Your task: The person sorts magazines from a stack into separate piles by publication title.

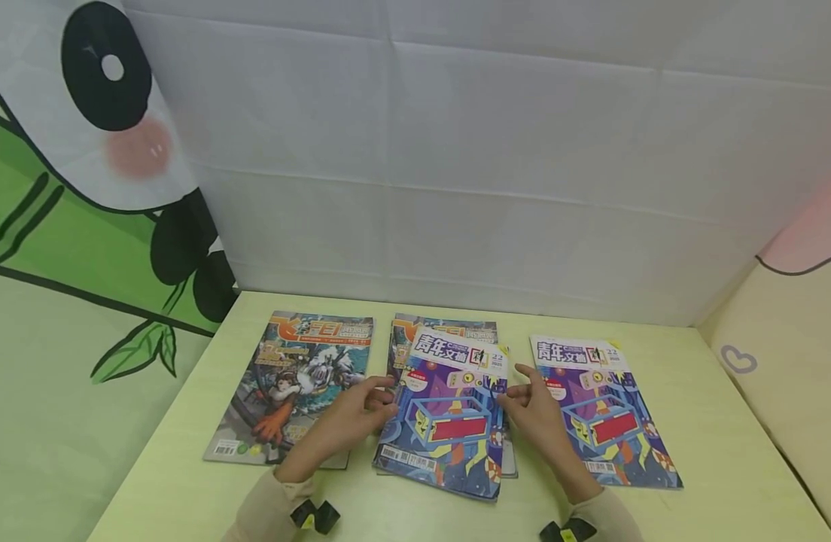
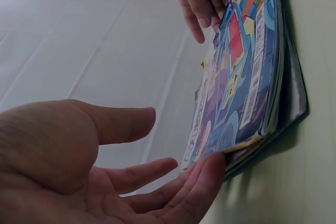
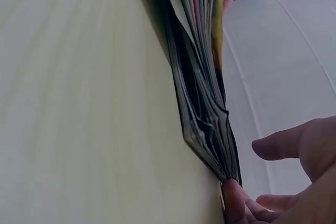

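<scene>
In the head view, the upper purple magazine [image 1: 449, 429] lies at six o'clock from the middle, its top turned between twelve and one o'clock. Under it is the lower grey-orange magazine [image 1: 403, 331], which shows past it at eleven o'clock and at four o'clock. The left hand [image 1: 344, 418] is at nine o'clock of this pair and the right hand [image 1: 544, 418] at three o'clock. In both wrist views, the thumb stands apart from the other fingers and is free of the pair. The left fingertips touch the pair at its edge near a corner, and a right fingertip touches the edge too; neither hand is clamped on it. Another grey-orange magazine [image 1: 314, 369] lies flat at nine o'clock of the pair, and another purple magazine [image 1: 608, 410] at three o'clock. All of them rest on the pale yellow tabletop [image 1: 727, 436]. A creased white cloth [image 1: 490, 165] rises behind at twelve o'clock, with a cartoon panda [image 1: 131, 158] at ten o'clock.
</scene>
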A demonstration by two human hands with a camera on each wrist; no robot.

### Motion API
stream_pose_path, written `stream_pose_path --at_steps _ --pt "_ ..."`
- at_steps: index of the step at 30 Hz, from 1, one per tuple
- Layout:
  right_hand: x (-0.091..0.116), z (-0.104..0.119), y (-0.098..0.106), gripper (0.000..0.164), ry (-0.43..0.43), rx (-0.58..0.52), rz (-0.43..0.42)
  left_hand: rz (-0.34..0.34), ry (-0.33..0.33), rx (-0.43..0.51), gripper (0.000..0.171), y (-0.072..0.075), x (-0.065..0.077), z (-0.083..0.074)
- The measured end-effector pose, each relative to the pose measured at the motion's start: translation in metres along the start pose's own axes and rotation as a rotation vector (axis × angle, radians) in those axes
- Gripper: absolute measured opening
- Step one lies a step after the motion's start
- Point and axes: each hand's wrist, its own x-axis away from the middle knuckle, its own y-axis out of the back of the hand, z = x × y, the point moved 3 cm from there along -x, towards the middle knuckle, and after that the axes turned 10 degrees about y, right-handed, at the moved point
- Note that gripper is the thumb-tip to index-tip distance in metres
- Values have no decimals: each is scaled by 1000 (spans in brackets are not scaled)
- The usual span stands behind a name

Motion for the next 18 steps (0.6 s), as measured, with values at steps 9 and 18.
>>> stream_pose_path --at_steps 9,18 --pt "2 0 -1 69 12 -42 0 27 16 75 52 -6 1 -3" --pt "1 2 3 64 37 -61 -21 48 52 175 57 -18 3 -6"
